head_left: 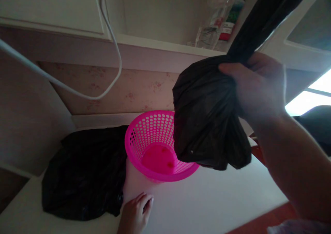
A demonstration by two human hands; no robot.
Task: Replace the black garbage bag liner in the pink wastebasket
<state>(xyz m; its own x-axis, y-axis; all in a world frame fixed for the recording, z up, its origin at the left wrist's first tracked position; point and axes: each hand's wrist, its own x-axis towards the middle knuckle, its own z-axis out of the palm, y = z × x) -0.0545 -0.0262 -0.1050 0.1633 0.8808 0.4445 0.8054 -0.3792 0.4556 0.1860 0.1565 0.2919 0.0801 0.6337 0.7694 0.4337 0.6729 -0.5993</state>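
My right hand (261, 85) grips the gathered neck of a black plastic bag (204, 117), whose twisted top rises toward the upper right. The bag bulges below the fist, hanging in the air in front of a pink plastic basket (160, 177) and hiding part of its right side. What is inside the bag does not show. Close to the basket's front, my left hand (136, 211) rests low over the white surface, fingers curled in, with nothing visible in it. Another black plastic bag (85, 179) lies crumpled to the left of the basket.
The basket stands on a white tabletop (212, 196) against a pinkish patterned wall (144, 84). A white cable (97, 97) loops down at the upper left. Above, an open cabinet shelf (160, 44) holds a clear container (210, 30) and a bottle (229, 23). A bright window (310, 96) is at the right.
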